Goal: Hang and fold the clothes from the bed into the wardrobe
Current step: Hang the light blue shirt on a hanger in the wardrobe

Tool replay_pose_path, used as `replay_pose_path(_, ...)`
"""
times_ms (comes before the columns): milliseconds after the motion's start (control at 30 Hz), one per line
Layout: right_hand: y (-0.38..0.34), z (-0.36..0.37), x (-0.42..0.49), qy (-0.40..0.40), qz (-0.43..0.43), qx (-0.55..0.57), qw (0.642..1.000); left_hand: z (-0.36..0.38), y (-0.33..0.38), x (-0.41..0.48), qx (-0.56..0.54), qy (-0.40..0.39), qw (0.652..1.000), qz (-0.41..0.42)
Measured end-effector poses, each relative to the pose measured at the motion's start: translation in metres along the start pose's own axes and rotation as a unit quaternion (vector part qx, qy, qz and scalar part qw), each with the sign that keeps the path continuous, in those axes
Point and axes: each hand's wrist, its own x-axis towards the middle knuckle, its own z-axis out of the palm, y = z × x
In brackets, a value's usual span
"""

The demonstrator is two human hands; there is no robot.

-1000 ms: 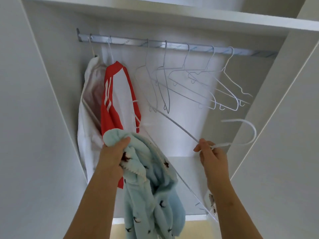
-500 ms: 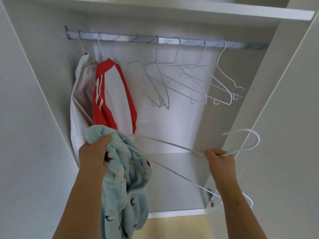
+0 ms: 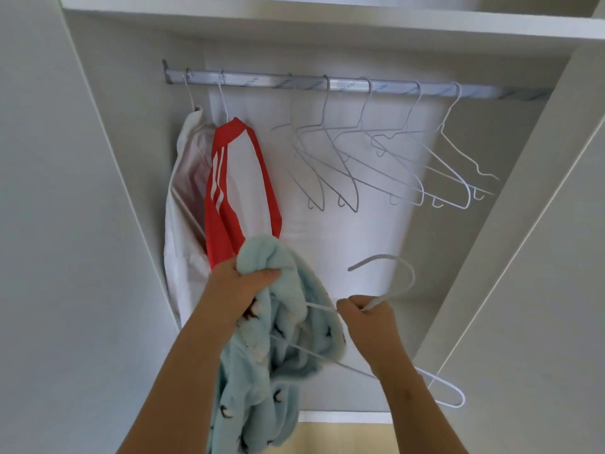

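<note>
Fleece (image 3: pixel 278 339) bunched in our left hand (image 3: pixel 242 290); right hand (image 3: pixel 366 317) grips a hanger (image 3: pixel 389 276), now threaded inside it. Five empty hangers (image 3: pixel 376 165) and two hung garments (image 3: pixel 229 191) crowd the rail (image 3: pixel 343 84).

Even, soft daylight is seen; wide-angle bowing at the frame edges; empty hangers (image 3: pixel 386 165) possibly softened by motion blur.
</note>
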Motion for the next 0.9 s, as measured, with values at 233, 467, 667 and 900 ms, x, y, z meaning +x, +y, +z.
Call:
replay_pose_path(233, -0.005, 0.012, 0.000, 0.028, 0.034, 0.137, 0.990, 0.017, 0.010, -0.008, 0.124, -0.087, 0.983, 0.106)
replay_pose_path(467, -0.015, -0.010, 0.002, 0.090, -0.025, 0.118, 0.989, 0.034, 0.003, -0.008, 0.419, -0.079, 0.852, 0.304)
replay_pose_path(667, -0.023, -0.021, -0.003, 0.280, -0.229, 0.022, 0.932, 0.038, -0.008, -0.006, 0.249, 0.015, 0.933, 0.258)
replay_pose_path(900, 0.034, -0.037, 0.003, 0.507, 0.092, 0.180, 0.838, 0.016, 0.009, -0.003, 0.102, 0.138, 0.960, 0.221)
